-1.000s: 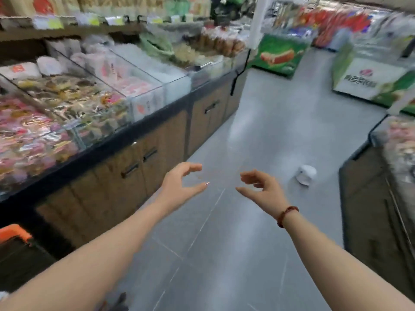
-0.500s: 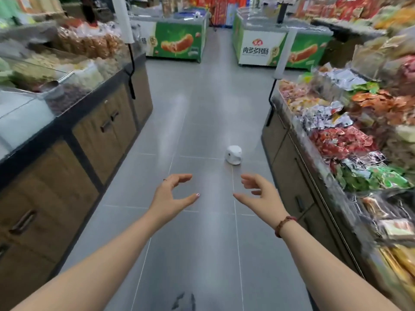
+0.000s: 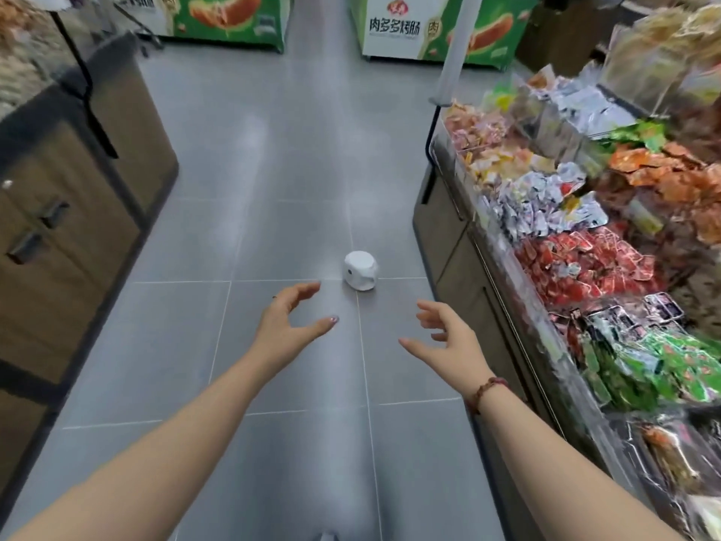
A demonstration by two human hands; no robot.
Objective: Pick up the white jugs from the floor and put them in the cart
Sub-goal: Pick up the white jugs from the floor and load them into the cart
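One white jug (image 3: 361,272) lies on the grey tiled aisle floor, a little ahead of me and close to the right-hand counter. My left hand (image 3: 290,321) is stretched out in front of me, fingers spread and relaxed, holding nothing, just short of the jug and to its left. My right hand (image 3: 446,337), with a beaded bracelet on the wrist, is also held out with loose fingers and holds nothing, below and to the right of the jug. No cart is in view.
A wooden counter with drawers (image 3: 74,212) lines the left of the aisle. On the right runs a display of packaged snacks (image 3: 577,244) behind a clear rim. Green-and-white freezer chests (image 3: 413,29) stand at the far end.
The view has swung right from the left counter down the aisle and moved forward, so the jug is now closer and centred. Both hands stay out in front, holding nothing.
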